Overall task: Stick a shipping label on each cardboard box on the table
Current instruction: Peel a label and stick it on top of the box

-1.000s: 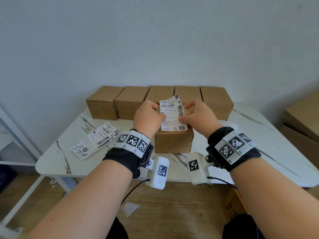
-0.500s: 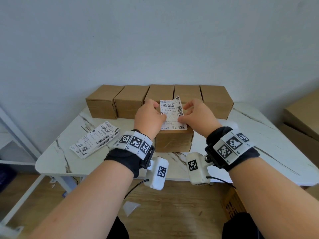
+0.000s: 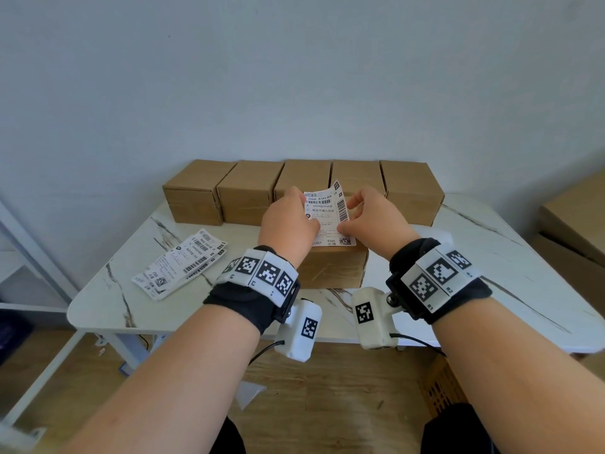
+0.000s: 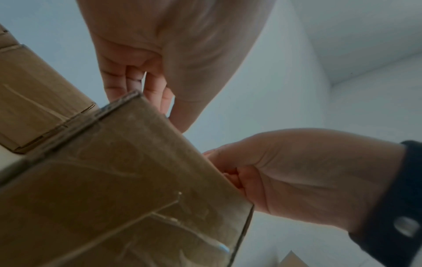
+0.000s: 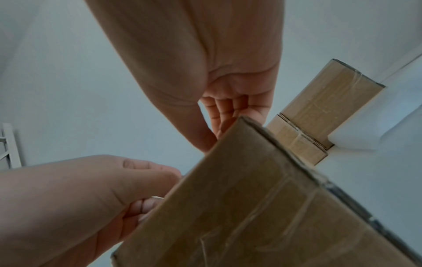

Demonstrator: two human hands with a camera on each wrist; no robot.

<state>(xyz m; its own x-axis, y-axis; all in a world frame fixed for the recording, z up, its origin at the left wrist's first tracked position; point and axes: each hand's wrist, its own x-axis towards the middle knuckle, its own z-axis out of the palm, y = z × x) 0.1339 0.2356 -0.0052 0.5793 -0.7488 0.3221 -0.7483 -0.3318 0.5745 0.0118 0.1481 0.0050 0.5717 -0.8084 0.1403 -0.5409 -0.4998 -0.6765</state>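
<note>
Fingers of left hand [image 3: 288,221] & right hand [image 3: 373,214] pinch the label [image 3: 329,217] over the front box [image 3: 334,267]. Top corner curls up, so it might stick crooked or wrinkly.

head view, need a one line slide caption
Both hands hold a shipping label over the front cardboard box, five more boxes behind.

Five boxes [image 3: 304,188] rowed behind front box [image 3: 332,267], label stack [image 3: 180,263] left
</note>
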